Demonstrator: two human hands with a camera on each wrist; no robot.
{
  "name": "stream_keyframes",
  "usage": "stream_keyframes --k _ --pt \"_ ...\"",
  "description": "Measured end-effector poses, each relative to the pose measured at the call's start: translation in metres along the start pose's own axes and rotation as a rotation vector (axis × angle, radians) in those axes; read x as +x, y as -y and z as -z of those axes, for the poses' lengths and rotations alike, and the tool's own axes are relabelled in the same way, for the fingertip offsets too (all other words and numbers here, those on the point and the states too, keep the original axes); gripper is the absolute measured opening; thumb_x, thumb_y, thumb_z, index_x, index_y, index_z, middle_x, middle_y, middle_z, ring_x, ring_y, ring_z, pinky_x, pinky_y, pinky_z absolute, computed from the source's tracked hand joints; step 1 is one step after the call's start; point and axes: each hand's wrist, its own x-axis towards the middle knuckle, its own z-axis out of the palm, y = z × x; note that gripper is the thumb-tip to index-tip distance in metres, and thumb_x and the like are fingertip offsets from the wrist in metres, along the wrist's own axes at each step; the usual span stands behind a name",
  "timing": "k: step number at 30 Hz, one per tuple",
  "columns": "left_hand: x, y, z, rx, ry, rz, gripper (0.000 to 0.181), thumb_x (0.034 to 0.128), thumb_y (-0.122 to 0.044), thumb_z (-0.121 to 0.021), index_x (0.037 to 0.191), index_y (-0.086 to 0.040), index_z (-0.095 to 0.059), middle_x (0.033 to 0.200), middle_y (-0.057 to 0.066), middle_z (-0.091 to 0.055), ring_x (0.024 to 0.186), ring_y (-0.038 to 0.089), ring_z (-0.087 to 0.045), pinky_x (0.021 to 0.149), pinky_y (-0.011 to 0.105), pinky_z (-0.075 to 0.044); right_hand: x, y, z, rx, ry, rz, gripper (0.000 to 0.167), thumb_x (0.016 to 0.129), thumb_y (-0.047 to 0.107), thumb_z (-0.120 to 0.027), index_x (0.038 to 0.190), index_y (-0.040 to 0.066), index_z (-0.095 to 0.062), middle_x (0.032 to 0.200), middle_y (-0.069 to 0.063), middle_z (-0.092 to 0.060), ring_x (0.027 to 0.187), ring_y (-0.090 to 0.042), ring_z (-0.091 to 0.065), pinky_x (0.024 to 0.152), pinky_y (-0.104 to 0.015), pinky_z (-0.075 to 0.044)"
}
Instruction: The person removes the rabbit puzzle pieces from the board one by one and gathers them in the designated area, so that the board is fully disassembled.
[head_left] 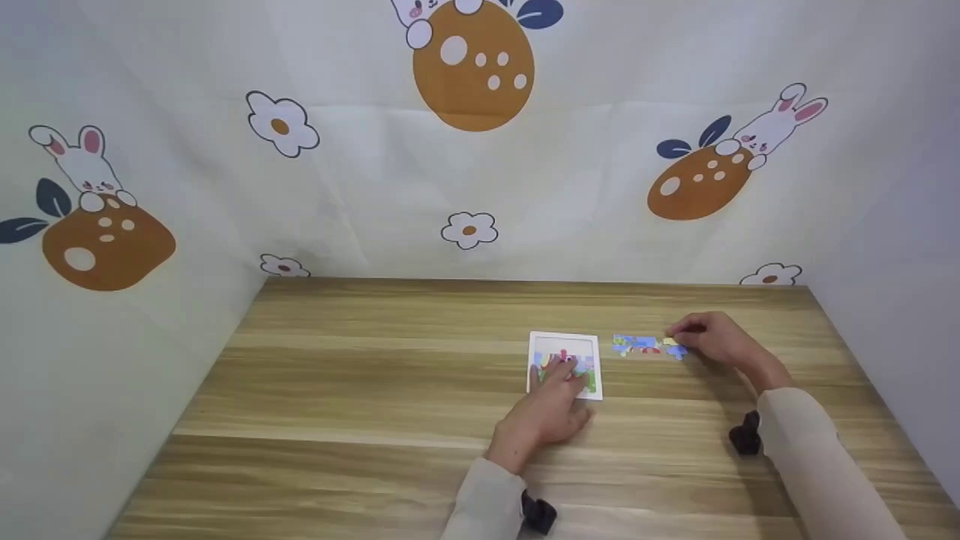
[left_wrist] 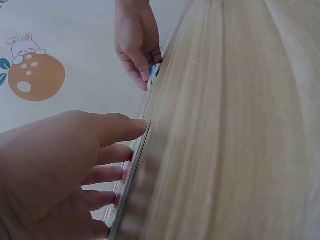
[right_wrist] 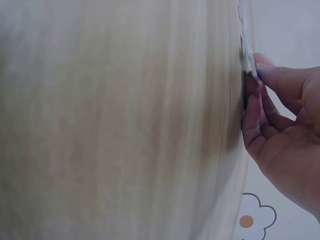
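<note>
L hand: I have the L hand (head_left: 551, 411) spread flat-ish, fingers fairly straight, tips resting on the pic in the tray; not clenched, nothing grasped. L wrist cam shows the thumb at the tray edge.
Tray: white-rimmed tray (head_left: 566, 344) lies flat under the L fingertips, on the wood tabletop (head_left: 337, 375). Pale backing shows at the end beyond the fingers.
Pic in tray: joined puzzle pieces (head_left: 590, 375) fill the part nearer the L hand, partly hidden by the fingers. Prob. light, thin; I'd keep pressure gentle, flat, so seams don't pop.
Loose pcs: small colourful group (head_left: 634, 344) btwn the hands, just L of the R fingertips, apart from the tray. Can't tell exact count.
Held pc: yellow-and-blue piece (head_left: 670, 342) at the R fingertips. R wrist cam: looks thin, near edge maybe tipped up; can't tell if all of it is off the table. I judge it v. light, stiff-ish card, a bit slick; tabs could bend. Best hold: opposite edges or a plain side, thumb + index, light squeeze, avoid tabs.
R hand: R hand (head_left: 712, 337) pinches that pc, thumb vs. fingers, other fingers curled in.
</note>
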Motion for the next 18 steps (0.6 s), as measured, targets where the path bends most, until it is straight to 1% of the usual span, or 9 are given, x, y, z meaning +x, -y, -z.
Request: stream_keyframes --k 4,10,13,15,18 --pt "0.0 0.001 -0.001 -0.01 -0.002 0.002 0.051 0.0978 -0.026 -0.06 0.146 -0.01 -0.053 0.165 0.009 -0.031 0.157 0.03 -0.018 0.126 0.059 -0.014 0.0 0.0 -0.001 0.01 -0.009 -0.004 0.023 0.099 0.014 -0.061 0.116 0.0 -0.071 0.118 -0.02 -0.07 0.109 -0.026 -0.061 0.092 -0.035 -0.049" --pt "0.001 -0.001 -0.001 0.01 0.005 0.024 0.052 0.0986 -0.031 -0.06 0.146 -0.013 -0.053 0.165 0.006 -0.031 0.157 0.028 -0.018 0.126 0.057 -0.013 0.001 0.0 -0.002 0.023 -0.003 -0.012 0.025 0.098 0.017 -0.064 0.117 0.002 -0.07 0.119 -0.019 -0.07 0.111 -0.028 -0.061 0.097 -0.041 -0.048" --pt "0.001 -0.001 -0.001 0.035 0.007 0.028 0.051 0.0994 -0.032 -0.059 0.147 -0.015 -0.052 0.165 0.006 -0.03 0.157 0.03 -0.018 0.127 0.054 -0.014 0.001 0.005 -0.002 0.024 -0.003 -0.017 0.026 0.099 0.018 -0.063 0.118 0.002 -0.07 0.119 -0.019 -0.069 0.109 -0.027 -0.06 0.096 -0.039 -0.048" --pt "0.0 -0.002 0.0 0.061 -0.001 0.025 0.051 0.0996 -0.033 -0.058 0.147 -0.017 -0.051 0.165 0.006 -0.031 0.156 0.032 -0.019 0.127 0.054 -0.014 0.002 0.01 -0.003 0.024 -0.013 -0.016 0.026 0.099 0.018 -0.062 0.118 0.002 -0.07 0.119 -0.019 -0.069 0.106 -0.024 -0.06 0.092 -0.034 -0.048" --pt "-0.002 -0.007 0.004 0.107 -0.007 0.033 0.051 0.0995 -0.033 -0.058 0.148 -0.021 -0.051 0.164 0.005 -0.033 0.154 0.035 -0.024 0.126 0.056 -0.016 0.003 0.021 -0.005 0.03 -0.032 0.006 0.028 0.099 0.018 -0.062 0.12 0.001 -0.068 0.12 -0.019 -0.069 0.101 -0.021 -0.06 0.087 -0.03 -0.048"
